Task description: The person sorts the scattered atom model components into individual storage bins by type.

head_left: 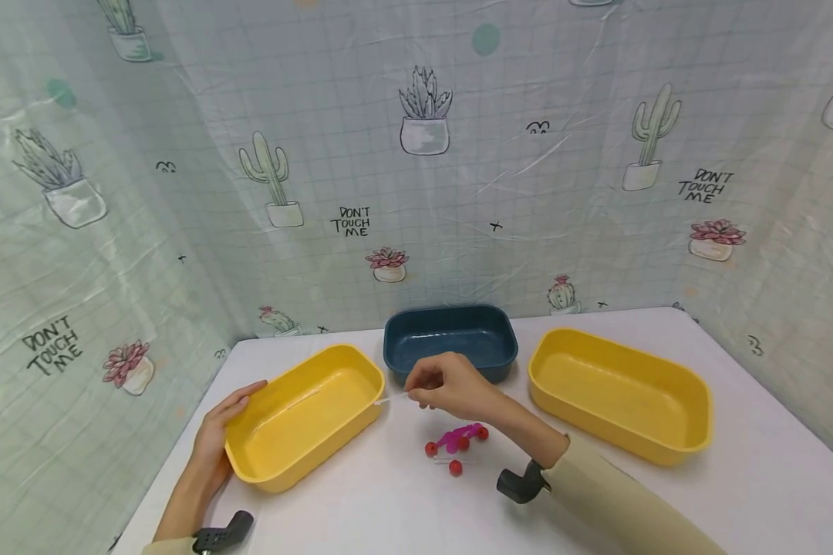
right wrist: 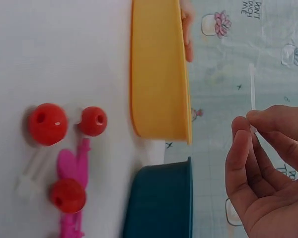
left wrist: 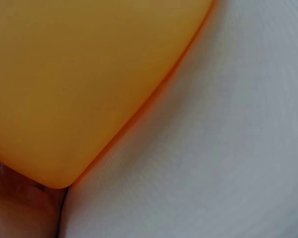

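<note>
My right hand [head_left: 451, 384] pinches a thin white rod [right wrist: 253, 89] between thumb and fingertips. In the right wrist view the rod stands up from the fingers, with small flared ends. In the head view its far end overlaps the right rim of the left yellow bin [head_left: 319, 455]. My left hand [head_left: 211, 439] rests along the outer left side of that bin, its fingers reaching along the rim. Below the right hand lie red beads [right wrist: 48, 124] with holes, magenta plastic pieces [right wrist: 72, 171] and another whitish rod [head_left: 467, 462] on the white table.
A dark blue bin [head_left: 451, 370] stands at the back middle, close to the left yellow bin. Another yellow bin [head_left: 597, 412] is on the right, beyond the right forearm. A printed cactus curtain [head_left: 458, 193] rises behind and on both sides of the table.
</note>
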Tool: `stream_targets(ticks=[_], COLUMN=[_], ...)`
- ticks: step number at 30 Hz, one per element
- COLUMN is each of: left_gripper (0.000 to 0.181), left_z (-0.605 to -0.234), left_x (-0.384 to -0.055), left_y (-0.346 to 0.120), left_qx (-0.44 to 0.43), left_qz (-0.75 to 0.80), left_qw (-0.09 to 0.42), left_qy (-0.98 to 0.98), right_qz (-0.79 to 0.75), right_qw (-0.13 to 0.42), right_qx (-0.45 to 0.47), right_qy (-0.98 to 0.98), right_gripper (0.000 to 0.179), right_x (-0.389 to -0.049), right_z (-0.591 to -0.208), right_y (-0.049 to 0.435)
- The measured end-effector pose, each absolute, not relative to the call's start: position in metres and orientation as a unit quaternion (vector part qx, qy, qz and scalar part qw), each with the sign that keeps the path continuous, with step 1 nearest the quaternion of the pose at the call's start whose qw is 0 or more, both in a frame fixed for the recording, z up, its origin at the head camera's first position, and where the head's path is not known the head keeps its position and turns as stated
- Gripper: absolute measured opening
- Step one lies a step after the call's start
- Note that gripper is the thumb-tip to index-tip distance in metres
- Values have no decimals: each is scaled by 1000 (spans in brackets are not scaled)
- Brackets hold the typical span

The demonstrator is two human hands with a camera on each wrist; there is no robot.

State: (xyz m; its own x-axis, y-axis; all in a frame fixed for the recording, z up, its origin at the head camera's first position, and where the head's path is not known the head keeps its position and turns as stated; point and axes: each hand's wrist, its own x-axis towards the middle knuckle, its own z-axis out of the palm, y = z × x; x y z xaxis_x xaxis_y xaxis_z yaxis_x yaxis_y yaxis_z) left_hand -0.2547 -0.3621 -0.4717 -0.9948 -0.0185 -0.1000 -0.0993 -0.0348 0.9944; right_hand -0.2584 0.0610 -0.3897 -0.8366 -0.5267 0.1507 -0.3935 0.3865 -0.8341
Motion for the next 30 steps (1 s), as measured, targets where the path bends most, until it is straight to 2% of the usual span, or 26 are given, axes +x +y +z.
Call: stream_targets(ticks=[12,30], left_gripper=[51,52], left_z=[-473,-473], left_x=[-254,-254], left_y=[-363,-361], left_qx=[-38,-37], left_qz=[717,708], left_qw=[30,28], left_qy=[696,704], right_qz=[-458,-465], right_qw=[63,76], right_qx=[-299,-338], right_qy=[835,815], right_gripper=[7,11], right_x=[-275,-297], right_z=[-375,-379], right_y=[28,-15])
